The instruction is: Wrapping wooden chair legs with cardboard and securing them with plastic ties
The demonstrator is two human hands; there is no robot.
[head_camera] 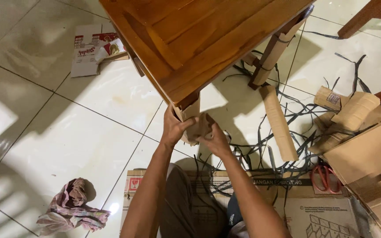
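Observation:
A brown wooden table (199, 39) stands on the white tiled floor, seen from above. Its near corner leg is wrapped in brown cardboard (196, 123). My left hand (173, 128) grips that cardboard wrap from the left, just under the table corner. My right hand (214, 139) holds the same wrap from the right, fingers curled around its lower part. Another leg (272, 55) at the far right also wears a cardboard wrap.
A loose cardboard strip (279, 123) lies among black plastic straps (261, 145). Cardboard pieces (358, 132) pile at the right, with red-handled scissors (327, 176) beside them. A flattened box (296, 207) lies under me. A crumpled cloth (73, 205) sits lower left, printed cardboard (91, 48) upper left.

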